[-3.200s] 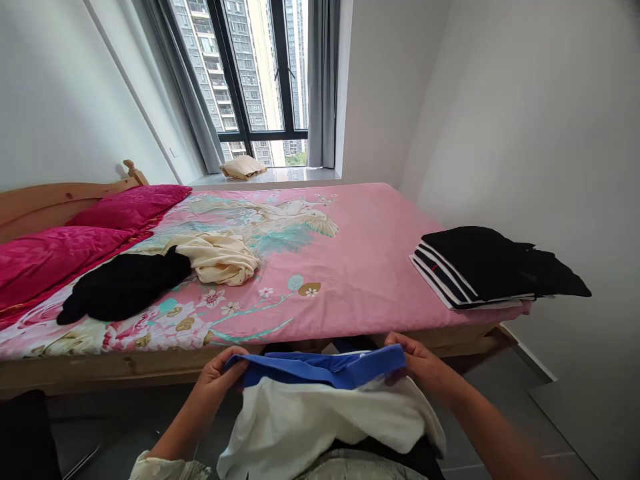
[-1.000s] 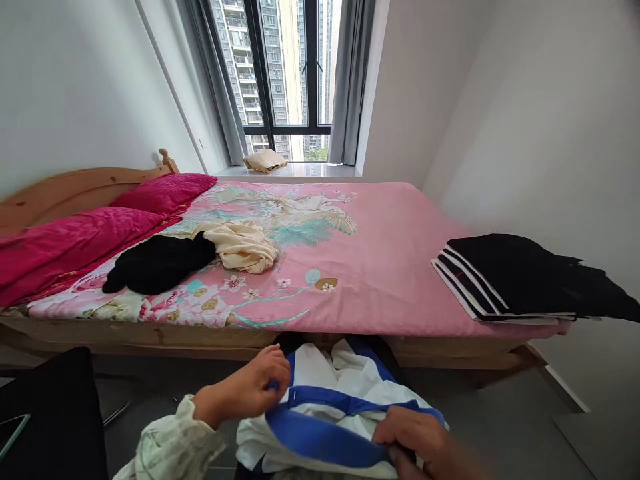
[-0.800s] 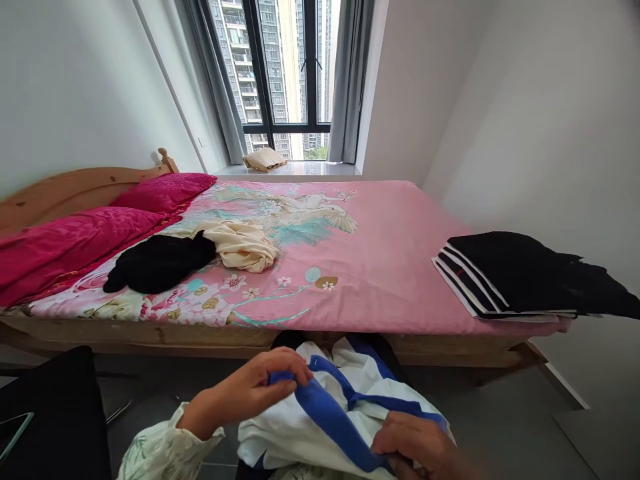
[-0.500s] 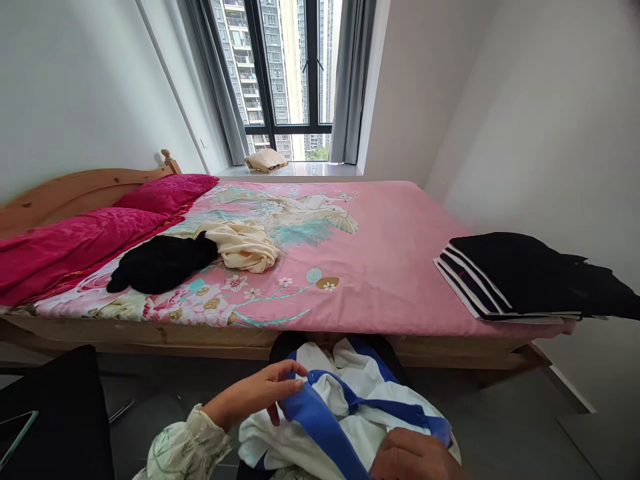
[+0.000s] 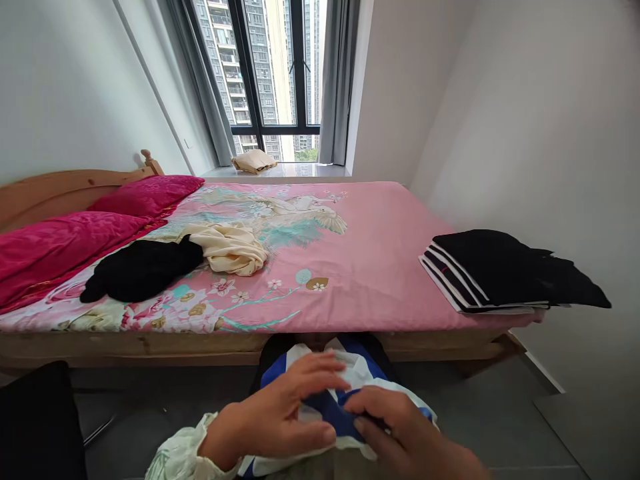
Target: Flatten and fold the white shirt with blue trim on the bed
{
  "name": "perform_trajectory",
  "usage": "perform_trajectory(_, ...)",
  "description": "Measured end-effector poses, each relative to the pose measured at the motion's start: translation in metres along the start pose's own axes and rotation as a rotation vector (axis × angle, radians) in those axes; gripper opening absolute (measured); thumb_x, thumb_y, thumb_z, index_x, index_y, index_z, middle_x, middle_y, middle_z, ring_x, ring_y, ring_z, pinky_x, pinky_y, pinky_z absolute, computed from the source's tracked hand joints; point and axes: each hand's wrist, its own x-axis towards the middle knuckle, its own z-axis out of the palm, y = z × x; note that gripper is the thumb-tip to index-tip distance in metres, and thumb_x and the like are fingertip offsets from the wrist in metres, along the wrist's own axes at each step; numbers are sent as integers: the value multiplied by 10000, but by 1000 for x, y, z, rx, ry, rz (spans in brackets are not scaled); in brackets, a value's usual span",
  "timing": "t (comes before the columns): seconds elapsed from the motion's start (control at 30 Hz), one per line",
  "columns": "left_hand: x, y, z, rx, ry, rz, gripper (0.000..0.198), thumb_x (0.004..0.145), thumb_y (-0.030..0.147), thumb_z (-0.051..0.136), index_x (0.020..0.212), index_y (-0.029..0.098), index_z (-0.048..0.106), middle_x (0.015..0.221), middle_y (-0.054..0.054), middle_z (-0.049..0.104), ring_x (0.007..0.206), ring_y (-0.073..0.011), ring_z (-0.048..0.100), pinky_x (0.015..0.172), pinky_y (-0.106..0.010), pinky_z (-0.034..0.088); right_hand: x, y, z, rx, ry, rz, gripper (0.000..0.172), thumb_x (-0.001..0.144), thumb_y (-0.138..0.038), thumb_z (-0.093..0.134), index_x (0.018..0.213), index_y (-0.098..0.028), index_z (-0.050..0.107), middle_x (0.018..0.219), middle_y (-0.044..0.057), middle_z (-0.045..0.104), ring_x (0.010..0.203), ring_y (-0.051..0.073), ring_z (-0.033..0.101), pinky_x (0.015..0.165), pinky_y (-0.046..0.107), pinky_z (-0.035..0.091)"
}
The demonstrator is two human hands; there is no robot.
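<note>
A white garment with blue bands (image 5: 356, 368) lies bunched across my lap at the bottom of the head view. My left hand (image 5: 287, 407) hovers over its left side, thumb apart from the fingers, with no cloth visible in it. My right hand (image 5: 403, 427) is closed at the garment's blue band, thumb and forefinger pinching the fabric. Both hands are close together, and they hide much of the garment's middle.
Before me is a bed with a pink floral sheet (image 5: 370, 267). On it lie a black cloth (image 5: 143, 270), a cream cloth (image 5: 233, 250), pink pillows (image 5: 75, 240) and a stack of folded dark clothes (image 5: 493, 270). A black chair (image 5: 40, 420) stands lower left.
My left hand has moved right, over the garment. My right hand has risen and come nearer the left, now pinching the blue band. The view has turned slightly right.
</note>
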Motion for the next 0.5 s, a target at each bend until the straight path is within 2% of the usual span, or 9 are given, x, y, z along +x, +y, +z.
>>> perform_trajectory(0.07,9,13,-7,51,-59,-18,274,817,311,587,1078,276,664,1013,-26,684,955,-200,608,1050,-406,334,17,-2,-10,78,-108,60,218,857,-291,513,1028,-241,638,945,20,655,843,147,588,761,235,452)
perform_trajectory(0.13,15,14,-19,16,5,-85,195,835,326,543,901,232,701,813,-10,671,765,-161,599,856,-319,454,33,2,-23,117,-263,96,165,832,-249,528,946,-216,643,782,-27,600,695,102,523,637,197,408)
perform_trajectory(0.2,19,8,-36,-107,89,-132,230,821,379,547,809,195,685,745,-13,631,681,-144,555,634,-247,441,45,10,-37,95,-384,116,98,815,-219,524,820,-184,615,647,-57,483,590,71,414,546,181,331)
perform_trajectory(0.23,20,3,-46,-173,122,-145,249,814,399,551,790,184,674,722,-10,614,648,-134,534,581,-233,412,48,14,-43,84,-424,121,98,814,-218,521,756,-172,586,610,-64,424,562,62,364,520,181,295)
perform_trajectory(0.3,24,-7,-63,-217,212,-158,261,805,415,564,777,175,663,696,-7,603,637,-131,523,585,-234,401,52,19,-54,117,-443,122,173,827,-254,524,684,-158,526,597,-65,361,550,54,313,504,183,259)
perform_trajectory(0.37,30,-16,-72,-122,390,-155,248,793,409,583,804,179,675,765,-25,638,737,-159,558,677,-259,426,54,19,-62,257,-437,136,261,847,-338,537,668,-151,501,603,-61,341,545,49,296,493,182,248)
perform_trajectory(0.43,35,-23,-72,6,593,-145,274,779,410,601,924,193,681,925,-48,661,873,-187,570,796,-294,429,55,16,-68,471,-388,180,314,843,-423,559,698,-147,525,597,-60,364,526,44,314,481,176,265)
perform_trajectory(0.5,35,-27,-62,69,721,-154,344,776,422,603,1038,204,649,1041,-59,642,913,-187,567,842,-311,426,61,11,-76,686,-227,235,331,821,-475,588,766,-149,569,607,-50,455,516,48,395,493,174,333)
